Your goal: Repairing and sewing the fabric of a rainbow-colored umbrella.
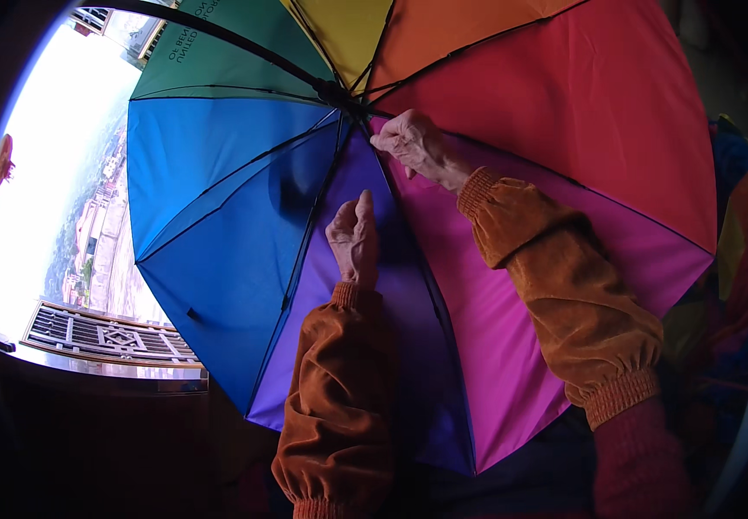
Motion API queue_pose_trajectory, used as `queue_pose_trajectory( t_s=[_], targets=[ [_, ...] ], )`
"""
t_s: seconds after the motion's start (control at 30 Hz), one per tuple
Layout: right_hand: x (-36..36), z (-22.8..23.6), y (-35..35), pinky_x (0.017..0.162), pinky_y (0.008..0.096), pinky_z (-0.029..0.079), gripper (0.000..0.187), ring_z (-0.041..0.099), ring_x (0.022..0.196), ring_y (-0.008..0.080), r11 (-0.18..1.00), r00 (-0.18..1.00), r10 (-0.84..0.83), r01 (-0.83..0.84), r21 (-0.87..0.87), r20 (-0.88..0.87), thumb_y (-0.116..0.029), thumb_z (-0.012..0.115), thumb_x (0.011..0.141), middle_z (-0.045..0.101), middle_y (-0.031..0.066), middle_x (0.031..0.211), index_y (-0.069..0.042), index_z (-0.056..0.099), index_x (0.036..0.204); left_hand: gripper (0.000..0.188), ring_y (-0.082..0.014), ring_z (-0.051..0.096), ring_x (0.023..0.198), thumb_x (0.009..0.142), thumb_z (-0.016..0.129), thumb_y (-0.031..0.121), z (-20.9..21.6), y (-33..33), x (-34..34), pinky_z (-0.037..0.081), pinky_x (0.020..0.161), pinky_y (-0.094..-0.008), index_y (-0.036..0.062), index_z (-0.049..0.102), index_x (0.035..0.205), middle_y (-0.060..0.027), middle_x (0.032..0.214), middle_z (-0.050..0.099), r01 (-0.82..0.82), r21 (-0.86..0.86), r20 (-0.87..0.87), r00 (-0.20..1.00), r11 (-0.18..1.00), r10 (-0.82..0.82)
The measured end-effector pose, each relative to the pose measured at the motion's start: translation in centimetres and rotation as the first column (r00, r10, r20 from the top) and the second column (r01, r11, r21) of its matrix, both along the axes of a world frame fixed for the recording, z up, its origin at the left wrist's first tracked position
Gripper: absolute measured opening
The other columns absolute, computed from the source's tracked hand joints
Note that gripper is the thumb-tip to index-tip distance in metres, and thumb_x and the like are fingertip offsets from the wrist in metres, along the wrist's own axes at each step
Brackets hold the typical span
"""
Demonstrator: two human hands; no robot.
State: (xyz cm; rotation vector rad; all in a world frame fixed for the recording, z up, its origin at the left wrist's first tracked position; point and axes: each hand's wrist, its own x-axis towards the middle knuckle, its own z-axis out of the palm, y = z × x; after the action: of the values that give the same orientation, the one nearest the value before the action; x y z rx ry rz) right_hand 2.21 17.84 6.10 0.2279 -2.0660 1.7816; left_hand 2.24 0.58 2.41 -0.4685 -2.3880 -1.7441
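A wide-open umbrella fills the middle, its inner side toward me, with panels in green, yellow, orange, red, pink, purple and blue. Its black shaft runs from the hub toward the upper left. My right hand is closed in a pinch just below the hub, fingertips over the rib between purple and pink. Over the purple panel, lower and to the left, my left hand is closed with its thumb and fingers together. Whatever either hand pinches is too small or hidden to make out.
Left of the umbrella, a bright opening shows buildings outside, with a metal railing along its bottom. At the far right lies dim multicoloured cloth. Part of another person's head shows at the left rim.
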Motion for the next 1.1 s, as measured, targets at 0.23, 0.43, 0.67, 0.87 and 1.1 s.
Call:
queue_pose_trajectory(
  t_s=[0.23, 0.43, 0.67, 0.87, 1.1],
  targets=[
    [3.8, 3.6, 4.9, 0.043, 0.0256, 0.046, 0.033, 0.042, 0.045, 0.0074, 0.919, 0.976, -0.211, 0.177, -0.352, -0.062, -0.006, 0.046, 0.079, 0.045, 0.0031, 0.061, 0.007, 0.048, 0.110, 0.032, -0.0148, 0.045, 0.044, 0.072, 0.067, 0.028, -1.7, -2.5, 9.6, 0.039, 0.046, -0.0313, -0.0013, 0.054, 0.068, -0.0063, 0.048, 0.046, 0.269, -0.454, 0.145, 0.963, 0.850, -0.227],
    [7.6, 3.3, 7.8, 0.046, 0.0260, 0.045, 0.025, 0.042, 0.047, 0.0084, 0.889, 0.969, -0.203, 0.124, -0.440, -0.138, -0.009, 0.051, 0.084, 0.046, 0.0035, 0.063, 0.003, 0.047, 0.105, 0.025, -0.0204, 0.052, 0.054, 0.071, 0.062, 0.022, -4.4, -2.2, 10.8, 0.041, 0.055, -0.0335, -0.0016, 0.054, 0.074, -0.0119, 0.057, 0.051, 0.274, -0.422, 0.162, 0.961, 0.864, -0.225],
    [9.6, 0.3, 4.9, 0.038, 0.0292, 0.043, 0.013, 0.045, 0.040, 0.0108, 0.784, 0.968, -0.246, 0.225, -0.578, 0.043, -0.012, 0.056, 0.085, 0.054, 0.0075, 0.061, -0.002, 0.049, 0.088, 0.018, -0.0174, 0.054, 0.056, 0.075, 0.057, 0.017, -3.6, -4.3, 11.2, 0.042, 0.053, -0.0328, 0.0005, 0.051, 0.075, -0.0106, 0.063, 0.054, 0.327, -0.307, 0.282, 0.928, 0.894, -0.243],
    [8.3, 0.1, 4.3, 0.038, 0.0291, 0.044, 0.011, 0.047, 0.040, 0.0115, 0.780, 0.963, -0.268, 0.216, -0.587, -0.001, -0.012, 0.056, 0.085, 0.055, 0.0076, 0.060, -0.002, 0.051, 0.083, 0.014, -0.0110, 0.050, 0.048, 0.081, 0.054, 0.014, -2.7, -4.2, 11.1, 0.040, 0.042, -0.0267, 0.0019, 0.053, 0.073, -0.0059, 0.063, 0.056, 0.370, -0.034, 0.483, 0.819, 0.928, -0.309],
    [9.1, 0.5, 4.1, 0.041, 0.0271, 0.044, 0.009, 0.046, 0.043, 0.0092, 0.839, 0.977, -0.191, 0.210, -0.503, 0.089, -0.012, 0.057, 0.085, 0.056, 0.0051, 0.064, -0.004, 0.055, 0.084, 0.017, -0.0070, 0.046, 0.044, 0.085, 0.052, 0.013, -2.8, -4.1, 11.1, 0.032, 0.036, -0.0199, 0.0006, 0.055, 0.073, -0.0052, 0.061, 0.058, 0.294, 0.177, 0.697, 0.637, 0.939, -0.330]
  ],
)
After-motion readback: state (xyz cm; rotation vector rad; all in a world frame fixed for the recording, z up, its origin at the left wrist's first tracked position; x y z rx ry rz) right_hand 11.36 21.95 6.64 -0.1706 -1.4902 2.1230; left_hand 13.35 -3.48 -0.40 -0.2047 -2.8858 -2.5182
